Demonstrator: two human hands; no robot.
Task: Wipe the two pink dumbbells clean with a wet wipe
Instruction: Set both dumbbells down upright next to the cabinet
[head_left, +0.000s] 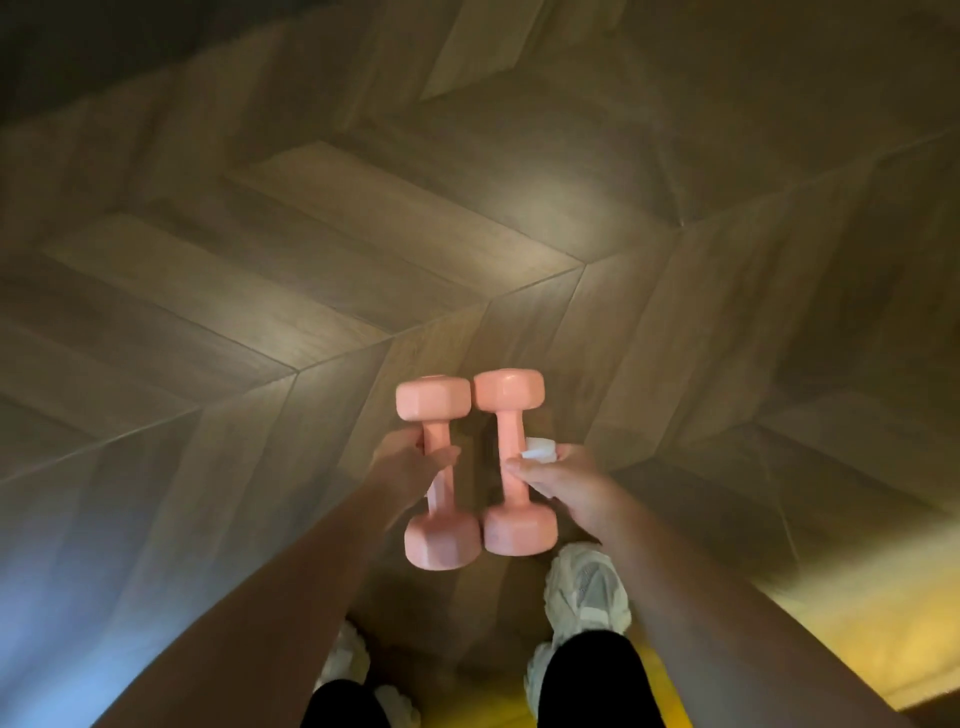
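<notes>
Dumbbells (509, 391) — L grip (410, 463), R grip (567, 489) w/ wipe (543, 450)

No text, label, brand, number or sign can be read anywhere in the view. No weight marking or lettering can be made out on the pink heads of the left dumbbell (432, 398) or the right dumbbell (508, 396), which are softly blurred. Nothing printed is seen on the wet wipe (540, 450), and no logo can be told on the white shoe (587, 587).
</notes>
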